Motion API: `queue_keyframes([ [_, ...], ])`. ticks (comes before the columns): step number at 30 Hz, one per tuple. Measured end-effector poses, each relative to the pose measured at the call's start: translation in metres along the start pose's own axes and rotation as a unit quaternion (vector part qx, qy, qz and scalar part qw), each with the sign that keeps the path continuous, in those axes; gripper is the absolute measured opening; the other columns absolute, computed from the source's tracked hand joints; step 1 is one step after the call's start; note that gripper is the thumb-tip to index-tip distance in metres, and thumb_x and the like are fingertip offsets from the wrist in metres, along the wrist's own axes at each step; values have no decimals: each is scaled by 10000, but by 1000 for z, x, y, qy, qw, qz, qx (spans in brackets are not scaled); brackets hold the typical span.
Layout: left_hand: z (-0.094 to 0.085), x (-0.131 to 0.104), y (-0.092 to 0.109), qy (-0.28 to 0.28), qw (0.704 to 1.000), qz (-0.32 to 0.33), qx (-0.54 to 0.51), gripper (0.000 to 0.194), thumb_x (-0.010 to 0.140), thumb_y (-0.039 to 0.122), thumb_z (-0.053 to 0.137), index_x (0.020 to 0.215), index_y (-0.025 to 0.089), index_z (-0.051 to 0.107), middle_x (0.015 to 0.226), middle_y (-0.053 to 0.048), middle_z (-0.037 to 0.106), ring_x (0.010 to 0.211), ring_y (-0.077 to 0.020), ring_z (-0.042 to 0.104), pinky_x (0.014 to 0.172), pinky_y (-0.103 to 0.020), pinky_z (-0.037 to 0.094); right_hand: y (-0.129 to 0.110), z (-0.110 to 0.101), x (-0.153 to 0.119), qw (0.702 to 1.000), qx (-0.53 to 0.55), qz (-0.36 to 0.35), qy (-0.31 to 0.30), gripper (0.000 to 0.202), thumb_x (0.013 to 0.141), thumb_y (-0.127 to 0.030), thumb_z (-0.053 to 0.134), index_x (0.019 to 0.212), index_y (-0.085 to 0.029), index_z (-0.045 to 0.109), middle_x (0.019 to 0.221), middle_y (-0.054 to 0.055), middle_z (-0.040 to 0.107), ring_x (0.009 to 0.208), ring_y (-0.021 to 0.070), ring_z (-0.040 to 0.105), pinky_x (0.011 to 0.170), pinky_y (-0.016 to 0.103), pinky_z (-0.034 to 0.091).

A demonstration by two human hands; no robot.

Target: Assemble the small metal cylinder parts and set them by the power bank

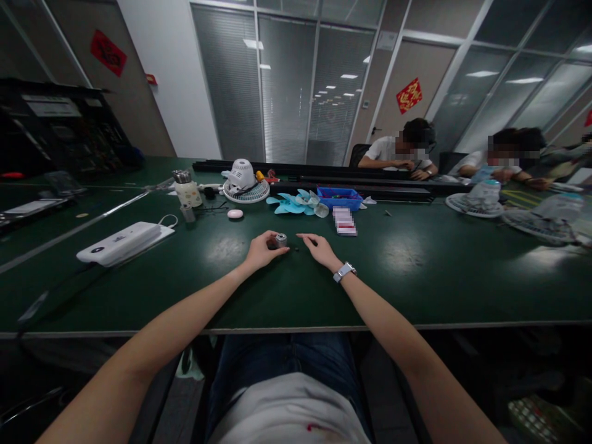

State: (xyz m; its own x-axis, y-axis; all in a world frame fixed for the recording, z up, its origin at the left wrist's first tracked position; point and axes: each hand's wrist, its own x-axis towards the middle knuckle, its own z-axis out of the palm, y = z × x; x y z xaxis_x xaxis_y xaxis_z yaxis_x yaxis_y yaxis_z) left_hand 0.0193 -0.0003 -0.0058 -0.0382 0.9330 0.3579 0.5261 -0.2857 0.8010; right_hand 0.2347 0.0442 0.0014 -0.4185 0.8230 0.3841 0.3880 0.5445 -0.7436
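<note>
My left hand (pixel 264 251) curls its fingers and thumb around a small silver metal cylinder (pixel 281 240) with a round hole in its top; it stands upright at the green table (pixel 259 296). What the cylinder belongs to I cannot make out. My right hand (pixel 319 250), with a watch (pixel 345 272) on its wrist, is a little to the right, fingers stretched towards the cylinder but apart from it. Nothing shows in that hand. A tiny dark piece (pixel 296 249) lies on the table between the two hands.
Beyond my hands are blue fan blades (pixel 296 202), a blue tray (pixel 340 198) of small parts, a white fan housing (pixel 243 182) and a pink oval object (pixel 235 214). A white device (pixel 123 242) lies left, near a flask (pixel 186 190). Co-workers (pixel 398 151) sit across the table.
</note>
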Motion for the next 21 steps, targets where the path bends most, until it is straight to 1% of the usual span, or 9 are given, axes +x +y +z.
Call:
queue_keyframes([
  [2,-13,7,0,55,998,-43,10,511,626,387,802,1035,134,631,970,-113,700,867,-229,664,783,-339,520,-1,-1,0,998,50,34,28,294,925,-221,477,1136,-210,682,1163,62,687,1080,178,626,963,355,465],
  [4,-35,15,-2,145,985,-89,39,495,639,346,798,1052,130,631,991,-113,697,894,-230,663,805,-331,507,-1,-1,0,993,81,68,46,286,904,-180,479,1098,-192,689,1122,69,698,1047,169,638,948,348,474],
  [5,-49,18,-5,198,972,-112,61,496,647,331,795,1069,132,627,1009,-110,695,917,-233,660,827,-332,496,-1,0,0,991,96,81,53,277,894,-166,479,1062,-188,698,1091,68,706,1027,167,645,943,349,478],
  [8,-94,22,-18,347,909,-195,127,497,687,308,775,1125,155,595,1081,-95,679,1011,-243,635,919,-355,441,0,2,1,980,150,109,75,263,864,-130,462,930,-175,713,987,60,726,955,161,667,921,347,493],
  [10,-118,20,-26,411,860,-264,144,479,739,309,736,1154,162,546,1140,-94,652,1090,-258,596,993,-407,370,0,3,3,972,180,119,89,286,856,-115,421,868,-161,702,931,60,731,900,153,680,882,327,514],
  [12,-132,15,-31,444,821,-331,142,443,803,304,676,1170,155,479,1195,-109,612,1157,-275,546,1042,-480,278,-1,3,4,967,196,128,99,315,855,-114,373,835,-151,686,884,67,733,848,148,687,824,303,534],
  [15,-138,10,-32,461,778,-406,132,420,845,250,621,1163,116,380,1293,-188,508,1251,-328,440,1036,-576,189,-2,2,4,959,214,146,115,329,848,-127,340,801,-147,664,821,77,732,787,154,689,756,286,540],
  [18,-136,8,-30,453,767,-434,135,419,858,202,589,1157,88,318,1353,-266,394,1309,-387,327,1003,-619,174,-3,1,3,951,227,163,131,318,844,-150,334,772,-149,643,791,80,728,761,162,685,730,289,535],
  [21,-133,5,-24,439,768,-444,142,398,887,181,526,1182,72,283,1367,-285,329,1335,-415,247,994,-640,144,-5,0,2,944,239,179,140,298,836,-165,341,748,-157,625,770,75,722,760,168,683,722,289,530],
])
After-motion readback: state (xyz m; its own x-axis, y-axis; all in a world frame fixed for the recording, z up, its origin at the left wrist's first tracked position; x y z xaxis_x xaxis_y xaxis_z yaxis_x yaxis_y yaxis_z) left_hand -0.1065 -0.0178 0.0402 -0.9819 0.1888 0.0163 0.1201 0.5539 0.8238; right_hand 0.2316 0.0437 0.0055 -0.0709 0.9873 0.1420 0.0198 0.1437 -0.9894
